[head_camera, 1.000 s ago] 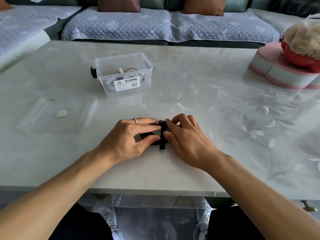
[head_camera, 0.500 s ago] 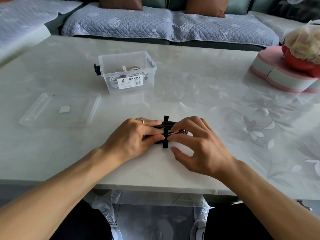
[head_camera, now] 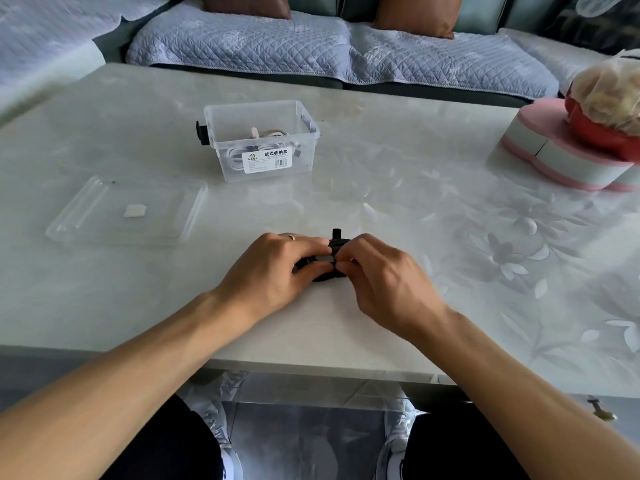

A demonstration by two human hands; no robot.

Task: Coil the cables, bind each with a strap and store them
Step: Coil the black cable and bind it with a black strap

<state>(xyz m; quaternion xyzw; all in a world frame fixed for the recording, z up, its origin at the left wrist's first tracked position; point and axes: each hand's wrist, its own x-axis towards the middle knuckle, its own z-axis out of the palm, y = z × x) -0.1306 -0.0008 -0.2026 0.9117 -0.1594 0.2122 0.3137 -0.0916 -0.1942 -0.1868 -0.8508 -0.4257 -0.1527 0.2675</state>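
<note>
At frame centre, left hand (head_camera: 273, 271) clamps the black coil (head_camera: 323, 276) while right hand (head_camera: 384, 278) pinches the strap (head_camera: 336, 234); slack could let loops spring loose.

**Both hands on a black cable coil**

Near the table's (head_camera: 415, 140) front edge, the left hand (head_camera: 273, 271) grips a black coiled cable (head_camera: 323, 276) while the right hand (head_camera: 384, 275) pinches what seems a black strap (head_camera: 336, 233). Farther back stand a clear storage box (head_camera: 263, 140) holding white cables (head_camera: 239, 155) and, left, its lid (head_camera: 128, 211).
</note>
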